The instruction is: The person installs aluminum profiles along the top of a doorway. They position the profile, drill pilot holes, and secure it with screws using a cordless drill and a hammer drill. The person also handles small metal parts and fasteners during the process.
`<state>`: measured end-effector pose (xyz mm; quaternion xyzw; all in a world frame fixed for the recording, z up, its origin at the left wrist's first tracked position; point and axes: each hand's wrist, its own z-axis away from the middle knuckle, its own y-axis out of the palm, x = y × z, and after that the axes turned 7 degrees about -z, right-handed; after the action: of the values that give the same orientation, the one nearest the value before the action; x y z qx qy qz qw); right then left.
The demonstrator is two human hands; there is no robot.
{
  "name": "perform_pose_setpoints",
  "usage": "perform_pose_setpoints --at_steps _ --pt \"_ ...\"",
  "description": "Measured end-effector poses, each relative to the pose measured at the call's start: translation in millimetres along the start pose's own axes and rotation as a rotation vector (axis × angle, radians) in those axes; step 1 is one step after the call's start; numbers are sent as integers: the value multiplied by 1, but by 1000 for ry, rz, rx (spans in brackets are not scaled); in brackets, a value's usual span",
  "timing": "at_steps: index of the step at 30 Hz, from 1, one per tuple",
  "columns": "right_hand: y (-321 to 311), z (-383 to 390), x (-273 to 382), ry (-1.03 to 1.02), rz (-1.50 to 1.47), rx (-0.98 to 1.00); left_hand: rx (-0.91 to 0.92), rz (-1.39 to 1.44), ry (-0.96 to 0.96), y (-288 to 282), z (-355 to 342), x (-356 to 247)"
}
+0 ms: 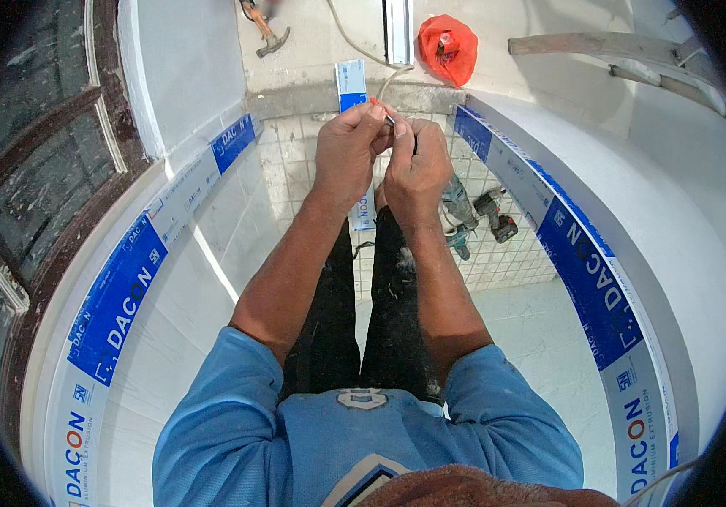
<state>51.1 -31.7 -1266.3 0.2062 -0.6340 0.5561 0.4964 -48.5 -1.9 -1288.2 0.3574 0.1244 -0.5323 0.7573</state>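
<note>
Both hands are raised in front of me, fingertips meeting. My left hand (346,154) is closed in a pinch beside a small orange-red piece (375,101). My right hand (418,169) pinches a thin, dark metal piece (391,120), shaped like a screw or bit, whose end points toward the left fingers. Fingers cover most of both small pieces, so I cannot tell whether they are joined. Below the hands, a strip wrapped in blue and white film (364,211) shows partly between them and my legs.
Frame members in blue and white film run along the left (130,296) and right (587,279). Green power tool (458,203) and black cordless drill (496,216) lie on the tiles. Beyond the ledge (304,103) are a hammer (273,40), a cable (348,38) and an open red bag (456,63).
</note>
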Motion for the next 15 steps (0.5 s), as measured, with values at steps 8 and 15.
perform_pose_setpoints --at_steps 8,15 --pt "12 11 -7 310 -212 30 -64 -153 -3 -9 2 7" --pt "18 22 -22 158 -36 -12 -162 34 26 -13 7 26"
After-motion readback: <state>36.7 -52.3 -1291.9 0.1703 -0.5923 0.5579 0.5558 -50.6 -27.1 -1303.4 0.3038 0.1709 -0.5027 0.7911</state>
